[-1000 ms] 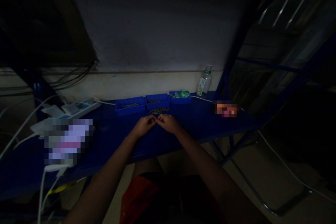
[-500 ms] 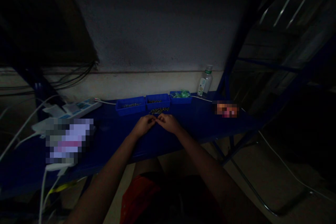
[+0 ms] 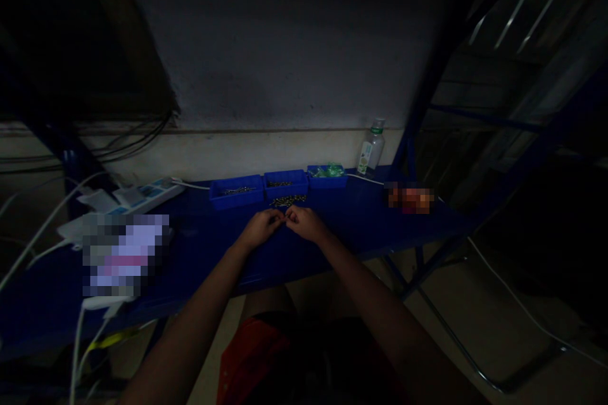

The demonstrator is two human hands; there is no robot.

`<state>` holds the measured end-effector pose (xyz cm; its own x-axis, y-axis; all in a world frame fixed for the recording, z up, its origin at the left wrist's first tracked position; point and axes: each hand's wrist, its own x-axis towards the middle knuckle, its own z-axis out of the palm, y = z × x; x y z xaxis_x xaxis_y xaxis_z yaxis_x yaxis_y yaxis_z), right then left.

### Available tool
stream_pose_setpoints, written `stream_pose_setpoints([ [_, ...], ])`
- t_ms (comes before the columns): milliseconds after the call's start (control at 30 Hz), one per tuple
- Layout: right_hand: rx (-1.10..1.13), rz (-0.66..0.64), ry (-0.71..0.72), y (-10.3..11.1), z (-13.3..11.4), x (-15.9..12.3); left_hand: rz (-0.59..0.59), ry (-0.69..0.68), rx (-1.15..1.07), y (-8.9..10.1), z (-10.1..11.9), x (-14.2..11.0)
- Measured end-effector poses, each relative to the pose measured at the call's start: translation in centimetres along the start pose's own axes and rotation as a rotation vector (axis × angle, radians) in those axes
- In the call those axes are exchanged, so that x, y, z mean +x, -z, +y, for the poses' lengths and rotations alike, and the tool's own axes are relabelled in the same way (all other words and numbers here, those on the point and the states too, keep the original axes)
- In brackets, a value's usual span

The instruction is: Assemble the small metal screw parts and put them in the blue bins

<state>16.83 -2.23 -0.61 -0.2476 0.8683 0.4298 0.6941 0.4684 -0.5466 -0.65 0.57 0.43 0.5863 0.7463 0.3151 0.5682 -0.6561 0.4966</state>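
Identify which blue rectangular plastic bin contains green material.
The rightmost blue rectangular plastic bin, nearest the clear plastic bottle; the left bin and middle bin hold small metallic pieces instead.

The left arm (image 3: 190, 316) and right arm (image 3: 373, 297), both bare, slanted forward and inward. The left hand (image 3: 261, 228) and right hand (image 3: 305, 223) faced each other, fingers curled, fingertips very near; whether they pinched anything was too small to tell.
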Motion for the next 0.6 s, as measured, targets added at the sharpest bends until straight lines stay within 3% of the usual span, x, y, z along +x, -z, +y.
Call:
stream_pose_setpoints([
  [600, 0.02, 0.002, 0.033, -0.09, 0.12, 0.02, 0.004, 0.013, -0.062, 0.03, -0.02, -0.06],
])
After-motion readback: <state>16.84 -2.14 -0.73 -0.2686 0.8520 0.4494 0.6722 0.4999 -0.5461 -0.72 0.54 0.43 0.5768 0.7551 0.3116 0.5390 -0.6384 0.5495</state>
